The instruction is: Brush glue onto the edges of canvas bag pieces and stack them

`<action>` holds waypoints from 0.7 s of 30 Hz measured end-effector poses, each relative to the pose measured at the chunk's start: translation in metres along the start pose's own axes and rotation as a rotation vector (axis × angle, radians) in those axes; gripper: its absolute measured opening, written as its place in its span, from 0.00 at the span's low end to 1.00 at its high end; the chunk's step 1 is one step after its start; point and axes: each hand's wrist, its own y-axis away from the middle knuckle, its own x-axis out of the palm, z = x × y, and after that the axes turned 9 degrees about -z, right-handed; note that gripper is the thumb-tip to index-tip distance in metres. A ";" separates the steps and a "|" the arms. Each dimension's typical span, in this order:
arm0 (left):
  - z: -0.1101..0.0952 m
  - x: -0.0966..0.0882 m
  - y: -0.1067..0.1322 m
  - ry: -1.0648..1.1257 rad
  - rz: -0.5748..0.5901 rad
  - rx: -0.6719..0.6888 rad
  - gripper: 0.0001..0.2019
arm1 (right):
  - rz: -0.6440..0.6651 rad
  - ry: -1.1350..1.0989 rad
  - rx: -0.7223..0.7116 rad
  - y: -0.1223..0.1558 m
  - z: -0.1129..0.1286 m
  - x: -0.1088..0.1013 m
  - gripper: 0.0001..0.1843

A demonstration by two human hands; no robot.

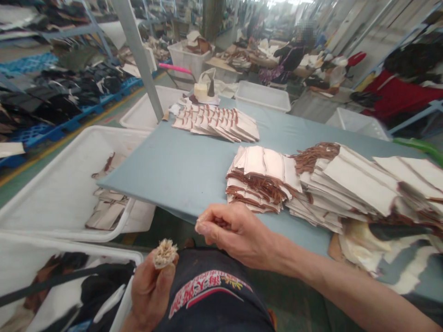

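Observation:
My left hand (148,288) is closed around a small bundle of stacked leather pieces (164,252), held end-up over my lap. My right hand (238,233) is pinched shut at the table's near edge, with a bit of brown material between thumb and fingers that I cannot make out. Just beyond it lie fanned stacks of white-backed, brown-edged leather pieces (263,180). A larger overlapping pile (363,184) spreads to the right. A third fanned row (216,123) lies at the far end of the blue table (180,170).
White plastic bins stand left of the table; the nearest big one (51,193) holds a few leather pieces. Another bin (263,94) sits at the table's far end. A metal post (138,55) rises at the far left corner. A person works at a bench behind.

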 end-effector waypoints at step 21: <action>-0.032 0.002 -0.025 0.016 0.074 0.034 0.18 | 0.112 -0.114 0.159 -0.007 0.014 0.015 0.12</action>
